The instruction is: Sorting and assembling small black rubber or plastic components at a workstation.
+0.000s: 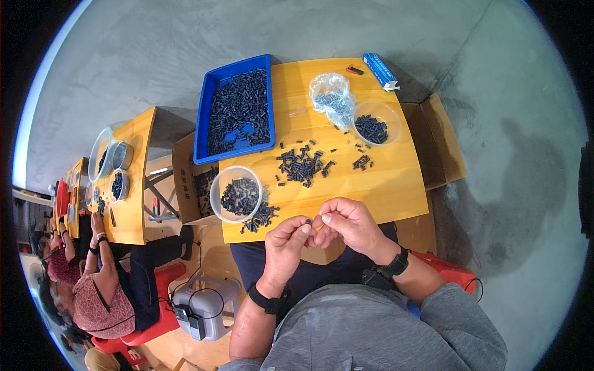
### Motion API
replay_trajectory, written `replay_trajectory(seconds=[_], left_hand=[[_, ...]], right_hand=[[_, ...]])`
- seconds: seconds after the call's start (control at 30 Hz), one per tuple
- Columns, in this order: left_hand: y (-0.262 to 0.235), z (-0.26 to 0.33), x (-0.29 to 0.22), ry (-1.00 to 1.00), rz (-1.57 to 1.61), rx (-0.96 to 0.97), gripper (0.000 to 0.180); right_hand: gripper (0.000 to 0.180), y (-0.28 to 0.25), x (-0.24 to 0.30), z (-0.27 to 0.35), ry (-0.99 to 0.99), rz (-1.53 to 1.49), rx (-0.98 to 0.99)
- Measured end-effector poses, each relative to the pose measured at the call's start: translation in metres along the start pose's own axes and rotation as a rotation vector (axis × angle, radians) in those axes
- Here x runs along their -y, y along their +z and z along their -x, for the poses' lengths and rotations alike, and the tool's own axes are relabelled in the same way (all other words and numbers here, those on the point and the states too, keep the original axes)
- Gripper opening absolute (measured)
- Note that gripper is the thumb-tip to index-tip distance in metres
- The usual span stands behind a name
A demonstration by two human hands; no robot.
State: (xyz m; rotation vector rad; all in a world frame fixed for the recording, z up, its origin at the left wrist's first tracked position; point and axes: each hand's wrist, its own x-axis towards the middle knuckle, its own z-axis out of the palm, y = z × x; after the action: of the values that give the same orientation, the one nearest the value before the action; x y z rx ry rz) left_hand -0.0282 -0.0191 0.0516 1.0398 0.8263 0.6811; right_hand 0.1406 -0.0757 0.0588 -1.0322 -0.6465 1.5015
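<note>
Above the table's front edge, my two hands are close together. My left hand (286, 248) is closed, with a small black plastic part (308, 222) pinched between thumb and forefinger. My right hand (350, 228) is also closed, its thumb and fingertips pressed together beside that part; whatever it grips is too small to make out. Beyond them lies a loose pile of small black parts (301, 166). Left of the pile, a clear round tub (214, 196) holds more of them, and some are heaped against its right side.
At the back left sits a blue tray (200, 117) of black parts. Farther right are a clear plastic bag (334, 99), another tub (394, 127), a red-and-black tool (354, 70) and a blue box (380, 72). Cardboard boxes flank the table (383, 191). People work at tables on the left.
</note>
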Motion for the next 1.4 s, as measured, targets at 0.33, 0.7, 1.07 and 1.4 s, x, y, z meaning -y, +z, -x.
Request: replay_trajectory(seconds=[0.33,0.7,1.07,1.4], left_hand=[[0.001,0.001,0.002,-0.002,0.05,0.05,0.014],[-0.003,-0.001,0.003,0.105,-0.087,0.088,0.011],[-0.005,-0.002,-0.001,0.124,-0.126,0.113,0.01],[-0.004,-0.002,-0.002,0.039,-0.168,0.109,0.009]], right_hand=[[0.012,-0.007,-0.006,0.0,-0.013,-0.101,-0.021],[0.011,0.005,0.004,0.003,-0.106,0.229,-0.004],[0.009,0.01,0.008,0.0,-0.204,0.358,-0.022],[0.004,0.009,0.02,-0.004,-0.41,0.807,0.015]])
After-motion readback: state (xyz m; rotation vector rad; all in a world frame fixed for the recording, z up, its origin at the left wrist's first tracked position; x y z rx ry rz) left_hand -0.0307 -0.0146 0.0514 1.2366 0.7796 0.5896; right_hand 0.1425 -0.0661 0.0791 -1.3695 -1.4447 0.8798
